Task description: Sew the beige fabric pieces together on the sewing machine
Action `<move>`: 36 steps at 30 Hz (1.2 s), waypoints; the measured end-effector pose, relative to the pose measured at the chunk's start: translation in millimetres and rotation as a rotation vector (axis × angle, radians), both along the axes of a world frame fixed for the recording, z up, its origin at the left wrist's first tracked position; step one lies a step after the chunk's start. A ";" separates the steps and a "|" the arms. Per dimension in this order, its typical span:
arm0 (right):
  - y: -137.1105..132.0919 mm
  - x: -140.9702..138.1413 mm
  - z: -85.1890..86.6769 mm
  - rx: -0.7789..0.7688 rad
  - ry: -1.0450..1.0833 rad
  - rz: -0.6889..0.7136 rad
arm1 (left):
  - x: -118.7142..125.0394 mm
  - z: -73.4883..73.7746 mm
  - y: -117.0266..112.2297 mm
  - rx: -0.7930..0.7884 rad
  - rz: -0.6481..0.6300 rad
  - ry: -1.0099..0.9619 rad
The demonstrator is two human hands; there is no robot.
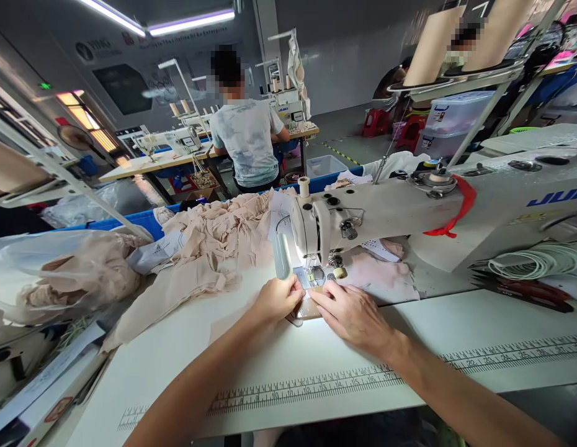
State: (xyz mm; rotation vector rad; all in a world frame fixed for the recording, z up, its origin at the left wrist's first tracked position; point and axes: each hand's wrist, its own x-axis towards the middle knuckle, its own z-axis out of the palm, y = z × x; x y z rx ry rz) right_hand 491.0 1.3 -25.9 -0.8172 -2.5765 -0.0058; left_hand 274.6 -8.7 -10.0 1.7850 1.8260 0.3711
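Observation:
Just in front of the needle of a white sewing machine (311, 230), a small piece of beige fabric (309, 308) lies on the bed. My left hand (278, 299) pinches its left side between thumb and forefinger. From the right, my right hand (356, 311) grips the fabric with bent fingers, the tips close to the presser foot (311, 277). The hands partly hide the cloth. A grey-green lamp head (282, 256) on a thin cable hangs left of the needle, above my left hand.
Crumpled beige fabric pieces (223, 233) pile up behind and left. A ruler strip (316, 388) runs along the table's front edge. Right of the machine head lie red-handled scissors (525, 290) beside coiled pale cord (535, 259). A person (244, 136) sits ahead at another machine.

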 end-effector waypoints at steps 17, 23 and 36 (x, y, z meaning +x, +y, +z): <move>-1.9 -7.0 -6.5 0.080 -0.098 -0.010 | 17.6 -17.1 -53.8 0.745 -0.427 0.363; -1.7 -6.7 -4.8 0.094 -0.067 -0.020 | 12.8 -25.0 -47.6 0.752 -0.491 0.435; 23.2 8.8 -9.6 0.086 0.056 -0.195 | 6.3 -25.0 -10.6 0.737 -0.514 0.331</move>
